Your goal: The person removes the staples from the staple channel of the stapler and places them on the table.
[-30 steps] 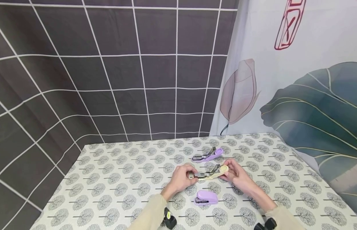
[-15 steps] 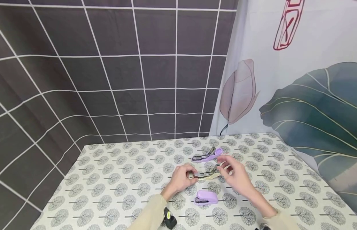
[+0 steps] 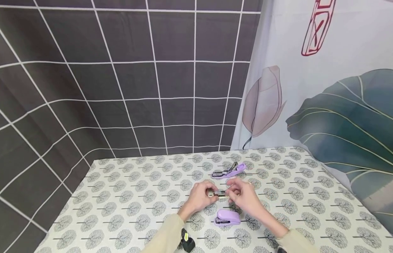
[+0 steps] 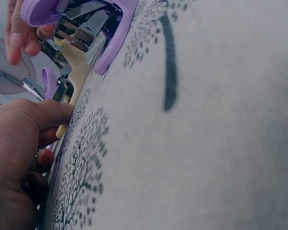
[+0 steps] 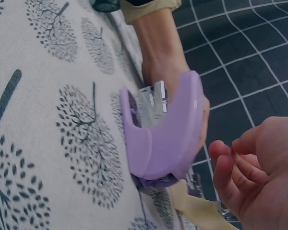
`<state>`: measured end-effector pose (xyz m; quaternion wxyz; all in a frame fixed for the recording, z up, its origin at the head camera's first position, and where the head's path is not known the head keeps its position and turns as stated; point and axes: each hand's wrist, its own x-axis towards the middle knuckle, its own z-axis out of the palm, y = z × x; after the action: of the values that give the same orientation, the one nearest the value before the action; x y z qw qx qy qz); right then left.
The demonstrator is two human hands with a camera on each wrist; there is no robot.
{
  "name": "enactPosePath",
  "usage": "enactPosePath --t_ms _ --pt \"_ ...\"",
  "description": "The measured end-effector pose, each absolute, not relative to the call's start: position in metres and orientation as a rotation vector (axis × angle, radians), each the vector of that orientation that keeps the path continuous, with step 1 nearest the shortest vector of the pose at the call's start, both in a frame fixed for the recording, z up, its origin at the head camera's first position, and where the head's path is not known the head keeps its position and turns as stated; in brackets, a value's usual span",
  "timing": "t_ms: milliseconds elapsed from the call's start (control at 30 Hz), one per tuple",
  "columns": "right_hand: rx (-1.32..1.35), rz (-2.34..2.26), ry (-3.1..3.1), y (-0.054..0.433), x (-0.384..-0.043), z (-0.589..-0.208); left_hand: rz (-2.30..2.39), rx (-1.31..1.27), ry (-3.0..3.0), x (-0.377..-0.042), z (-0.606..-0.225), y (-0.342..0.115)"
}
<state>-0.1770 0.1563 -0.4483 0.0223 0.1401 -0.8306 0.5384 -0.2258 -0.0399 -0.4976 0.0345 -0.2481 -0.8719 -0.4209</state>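
In the head view, my left hand (image 3: pixel 200 195) pinches one end of a cream stapler (image 3: pixel 220 193) lying on the table. The left wrist view shows the thumb on the end of its cream base (image 4: pixel 78 64), with dark metal parts raised from it. My right hand (image 3: pixel 244 196) is over the stapler's other end and hides much of it. Seen from the right wrist, the right hand (image 5: pixel 264 172) has loosely bent fingers beside the cream part, with nothing visible between them. A closed purple stapler (image 3: pixel 228 217) lies just nearer the body.
Beyond the hands rests another purple stapler (image 3: pixel 235 170), swung open with its metal parts exposed. Tree-print cloth (image 3: pixel 136 207) covers the table. A dark grid-patterned curtain (image 3: pixel 130 80) and a pale printed curtain (image 3: pixel 269 42) stand behind it.
My right hand has let go of the cream stapler's far right end and moved left along it, over its middle. The left hand keeps its pinch in place.
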Motion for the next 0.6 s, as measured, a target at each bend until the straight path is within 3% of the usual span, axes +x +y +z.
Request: enactPosePath --t_ms 600 --pt "0.232 1.523 -2.747 0.137 -0.185 -0.46 -1.259 -0.785 -2.655 -0.227 -0.499 -0.041"
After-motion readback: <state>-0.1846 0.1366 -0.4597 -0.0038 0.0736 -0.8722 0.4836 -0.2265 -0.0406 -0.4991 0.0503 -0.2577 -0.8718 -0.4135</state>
